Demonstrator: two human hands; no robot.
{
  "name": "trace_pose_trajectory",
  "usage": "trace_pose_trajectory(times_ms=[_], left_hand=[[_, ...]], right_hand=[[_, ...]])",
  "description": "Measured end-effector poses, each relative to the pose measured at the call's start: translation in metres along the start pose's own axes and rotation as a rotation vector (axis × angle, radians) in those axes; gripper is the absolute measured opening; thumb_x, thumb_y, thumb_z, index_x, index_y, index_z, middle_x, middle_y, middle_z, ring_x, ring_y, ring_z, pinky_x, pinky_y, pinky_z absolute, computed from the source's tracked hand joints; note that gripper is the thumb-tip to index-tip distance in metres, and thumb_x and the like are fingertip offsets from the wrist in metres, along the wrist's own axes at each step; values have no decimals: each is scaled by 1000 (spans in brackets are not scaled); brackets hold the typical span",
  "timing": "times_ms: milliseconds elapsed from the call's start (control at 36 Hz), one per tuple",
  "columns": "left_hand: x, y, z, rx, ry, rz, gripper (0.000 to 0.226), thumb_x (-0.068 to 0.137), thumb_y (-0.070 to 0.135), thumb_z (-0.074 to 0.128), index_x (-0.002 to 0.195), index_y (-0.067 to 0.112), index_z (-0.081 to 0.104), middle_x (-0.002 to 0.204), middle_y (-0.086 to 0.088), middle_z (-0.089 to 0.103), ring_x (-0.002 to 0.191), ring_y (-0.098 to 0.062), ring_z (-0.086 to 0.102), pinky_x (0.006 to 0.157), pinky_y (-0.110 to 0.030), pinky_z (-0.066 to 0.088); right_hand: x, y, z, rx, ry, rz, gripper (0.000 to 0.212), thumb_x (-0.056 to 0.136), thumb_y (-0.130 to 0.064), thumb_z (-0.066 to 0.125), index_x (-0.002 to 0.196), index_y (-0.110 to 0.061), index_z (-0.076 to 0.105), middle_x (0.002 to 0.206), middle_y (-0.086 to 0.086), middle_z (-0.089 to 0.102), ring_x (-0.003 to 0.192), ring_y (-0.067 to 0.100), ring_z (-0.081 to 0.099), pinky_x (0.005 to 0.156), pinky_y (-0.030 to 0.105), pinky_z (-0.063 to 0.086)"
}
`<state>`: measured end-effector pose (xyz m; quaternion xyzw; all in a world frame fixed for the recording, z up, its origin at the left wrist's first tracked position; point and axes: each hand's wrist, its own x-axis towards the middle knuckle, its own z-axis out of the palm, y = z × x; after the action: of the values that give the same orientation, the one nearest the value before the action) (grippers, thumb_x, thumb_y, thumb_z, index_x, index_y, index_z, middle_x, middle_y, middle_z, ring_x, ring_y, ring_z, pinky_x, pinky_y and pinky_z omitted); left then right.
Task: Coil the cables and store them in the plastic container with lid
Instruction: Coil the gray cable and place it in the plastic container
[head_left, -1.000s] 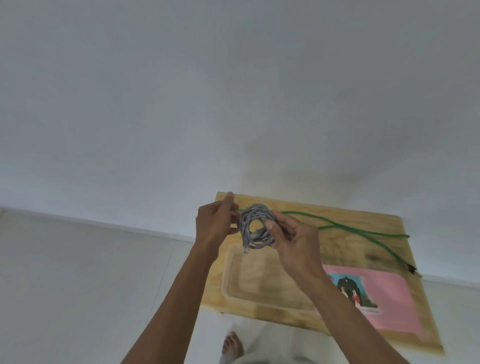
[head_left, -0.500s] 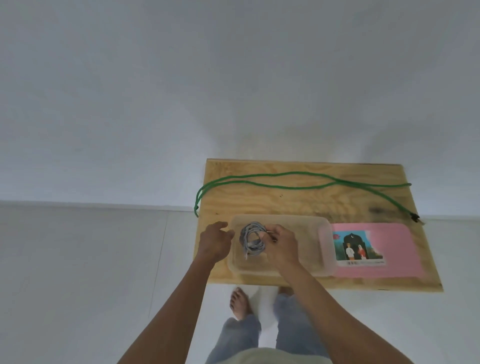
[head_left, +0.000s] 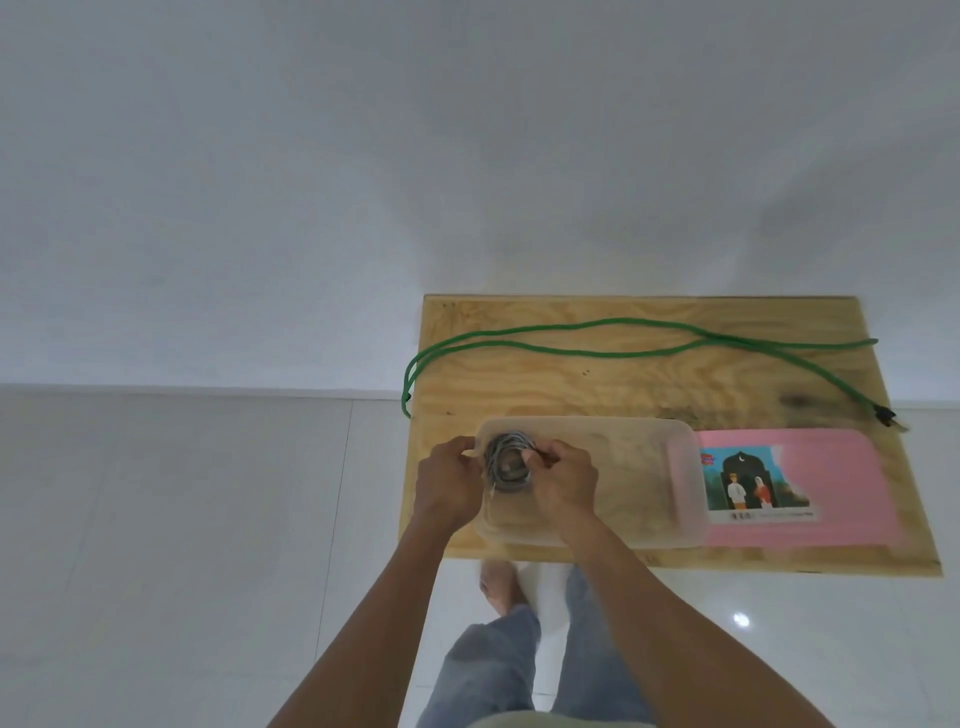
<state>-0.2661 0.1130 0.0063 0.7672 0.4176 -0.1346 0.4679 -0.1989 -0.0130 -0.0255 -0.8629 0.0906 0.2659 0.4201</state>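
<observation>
A coiled grey cable (head_left: 506, 462) sits low in the left end of a clear plastic container (head_left: 634, 467) on the wooden table (head_left: 597, 384). My right hand (head_left: 563, 480) pinches the coil's right side. My left hand (head_left: 449, 483) is at the container's left rim and touches the coil's left side. A long green cable (head_left: 623, 353) lies uncoiled across the back of the table, its black plug (head_left: 884, 414) at the right edge. A pink lid (head_left: 852, 483) with a picture label lies flat right of the container.
The table stands against a white wall, with white tiled floor (head_left: 182, 545) to its left and in front. My legs and a bare foot (head_left: 501, 584) are below the table's front edge. The green cable's loop overhangs the table's left edge.
The view tilted down and both hands lowered the grey coil from above the table into the left end of the container.
</observation>
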Motion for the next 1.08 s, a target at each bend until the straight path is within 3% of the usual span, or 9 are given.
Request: trace_pose_trajectory(times_ms=[83, 194, 361, 500, 667, 889, 1000, 1083], left_hand=[[0, 0, 0, 6, 4, 3, 34, 98, 20, 56, 131, 21, 64, 110, -11, 73, 85, -34, 72, 79, -49, 62], [-2, 3, 0, 16, 3, 7, 34, 100, 21, 56, 132, 20, 63, 109, -9, 72, 86, -31, 72, 81, -49, 61], [-3, 4, 1, 24, 8, 3, 34, 100, 22, 56, 133, 20, 62, 115, -10, 71, 87, -28, 71, 82, -47, 61], [-4, 4, 2, 15, 11, 1, 33, 101, 19, 56, 133, 18, 62, 109, -11, 71, 89, -29, 71, 80, -46, 62], [-3, 3, 3, 19, 23, -8, 34, 100, 17, 55, 133, 20, 62, 111, -11, 71, 92, -28, 70, 82, -46, 62], [-2, 1, 4, 6, 17, -22, 34, 100, 16, 55, 133, 20, 62, 109, -11, 73, 90, -27, 72, 79, -45, 63], [-2, 1, 5, -6, 17, -28, 33, 100, 16, 54, 131, 19, 63, 104, -12, 74, 86, -27, 73, 77, -46, 63], [-2, 1, 5, -6, 22, -33, 33, 99, 16, 54, 131, 20, 63, 105, -12, 74, 85, -28, 73, 75, -45, 64]], right_hand=[[-1, 0, 2, -1, 10, -6, 19, 89, -16, 73, 106, -7, 77, 103, 11, 77, 99, 28, 70, 92, 31, 51], [-3, 1, -1, 6, 1, -5, 22, 89, -18, 73, 109, -9, 76, 102, 10, 76, 99, 28, 69, 89, 28, 49], [-5, 3, -4, -8, -51, 18, 39, 90, -28, 72, 126, -13, 67, 120, 9, 70, 111, 26, 64, 99, 30, 48], [-7, 4, -11, 52, -93, 35, 48, 90, -28, 72, 134, -11, 61, 116, 9, 67, 98, 18, 60, 85, 19, 42], [-7, 8, -13, 38, -127, 5, 53, 84, -28, 80, 131, -11, 64, 103, 2, 66, 96, 16, 61, 85, 20, 44], [-6, 7, -14, 44, -178, 46, 56, 77, -25, 85, 128, -12, 65, 118, 5, 70, 98, 14, 61, 85, 20, 45], [-2, 9, -16, 75, -245, 72, 54, 66, -16, 92, 116, -12, 70, 105, 1, 74, 95, 17, 68, 80, 24, 51], [0, 11, -19, 139, -302, 106, 61, 57, -12, 96, 112, -12, 70, 102, -1, 75, 98, 20, 71, 90, 33, 58]])
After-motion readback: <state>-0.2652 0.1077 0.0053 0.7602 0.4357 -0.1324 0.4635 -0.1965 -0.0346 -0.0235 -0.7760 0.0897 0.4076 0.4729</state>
